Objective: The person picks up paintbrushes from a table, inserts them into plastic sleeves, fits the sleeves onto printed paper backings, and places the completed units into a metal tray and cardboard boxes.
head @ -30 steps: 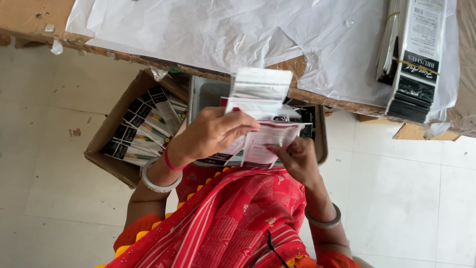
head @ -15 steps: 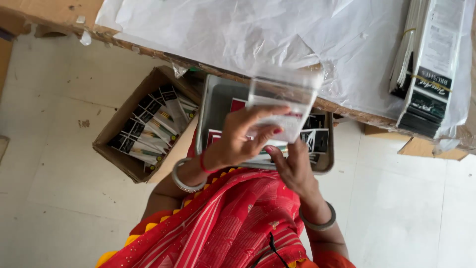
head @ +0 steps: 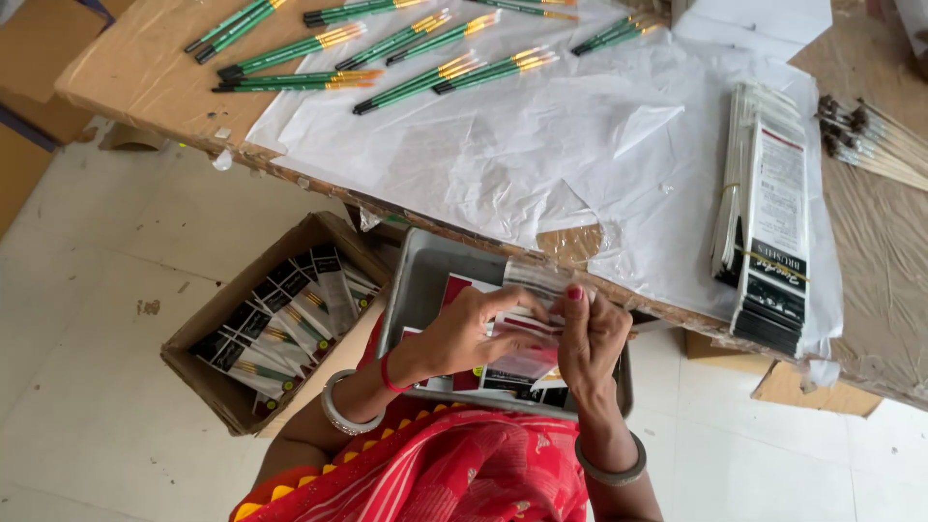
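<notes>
I saw both my hands, left [head: 464, 333] and right [head: 590, 333], clenched on a clear packet [head: 530, 329] over the grey tray [head: 416, 290] below the bench's near edge; fingers hid its contents.

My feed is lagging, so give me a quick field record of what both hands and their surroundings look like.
left hand: grips clear packet from the left
right hand: fingers pinch the packet's right side
below hands: grey tray with printed cards
left of tray: cardboard box of packed brushes
table: white paper, green-handled brushes, banded stack of packets
</notes>
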